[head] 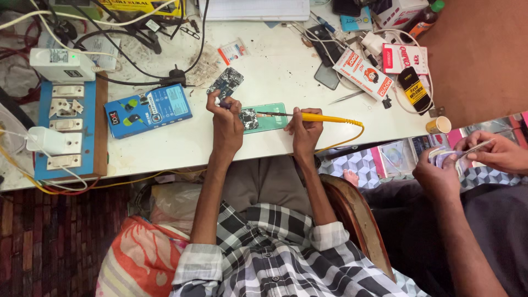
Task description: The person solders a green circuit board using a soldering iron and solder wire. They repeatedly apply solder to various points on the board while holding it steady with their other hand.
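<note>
I see my right hand (305, 131) gripping the yellow-handled soldering iron (324, 117), tip at nine o'clock on the small grey circuit board (249, 119) pinned by my left hand (226, 122) on the green mat (271, 117). A slip could burn my fingers or bridge joints.

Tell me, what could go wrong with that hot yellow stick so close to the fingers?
The yellow soldering iron in the right hand points at the small circuit board, which the left hand steadies; a slip might burn those fingers. Its yellow cord trails off the white table edge and could snag, jerking the tip.
</note>
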